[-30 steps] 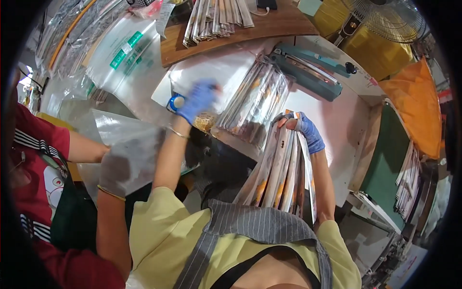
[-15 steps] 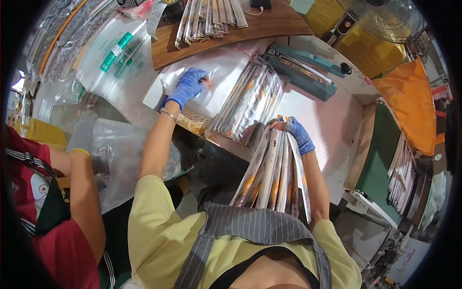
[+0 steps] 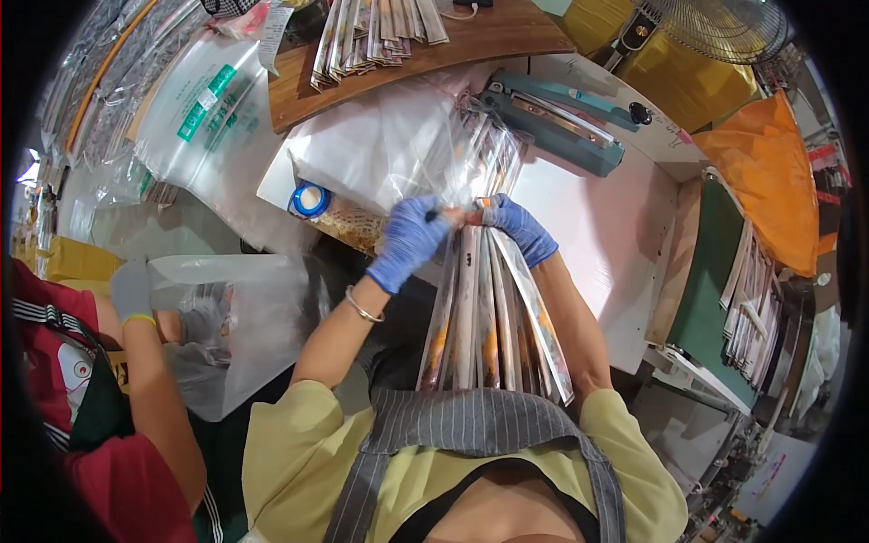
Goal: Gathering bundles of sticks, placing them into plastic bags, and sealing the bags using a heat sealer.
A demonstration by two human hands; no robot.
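My right hand (image 3: 520, 230), in a blue glove with bare fingertips, grips the top end of a bundle of long, narrow printed packets (image 3: 484, 308). The packets hang fanned out toward my apron. Close beside it, my left hand (image 3: 407, 242), gloved alike, is pinched at the edge of a clear plastic bag (image 3: 398, 149); its fingertips are slightly blurred. Sheets of that plastic spread over the work surface beyond both hands. Behind my right hand lies a bagged stack of similar packets (image 3: 493, 154), partly covered by shiny film.
A teal heat sealer (image 3: 561, 127) sits at the back right. A blue tape roll (image 3: 310, 199) is left of my hands. More packets (image 3: 376, 36) lie on a brown wooden shelf (image 3: 507, 41). At left, a co-worker's grey-gloved hand (image 3: 133, 290) holds a clear bag (image 3: 262, 317).
My left hand has moved right and nearer, from the plastic stack to beside my right hand, drawing plastic along. The tape roll has come into sight. The co-worker's bag has opened out.
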